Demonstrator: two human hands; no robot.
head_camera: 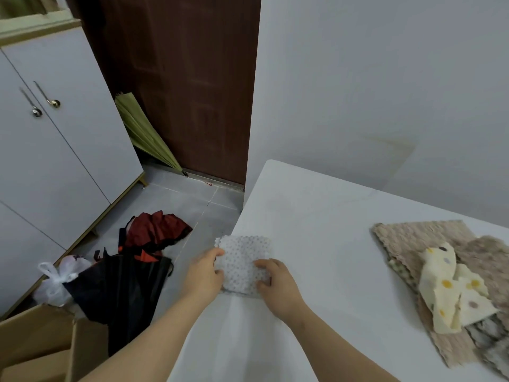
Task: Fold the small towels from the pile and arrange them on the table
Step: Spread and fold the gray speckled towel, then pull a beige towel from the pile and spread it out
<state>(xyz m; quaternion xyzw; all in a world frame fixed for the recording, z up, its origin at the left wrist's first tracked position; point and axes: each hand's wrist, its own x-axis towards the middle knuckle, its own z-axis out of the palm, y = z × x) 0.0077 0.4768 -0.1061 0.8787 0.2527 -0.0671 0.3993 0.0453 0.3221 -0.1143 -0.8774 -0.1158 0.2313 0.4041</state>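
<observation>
At the counter's left edge, both hands, left and right, pinch the folded white towel; best press it flat, edges squared, well apart from the pile.

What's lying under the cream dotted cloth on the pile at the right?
The cream dotted cloth lies across a beige textured towel and a brown fuzzy towel, both on the table. Anything else directly beneath it is covered.
</observation>
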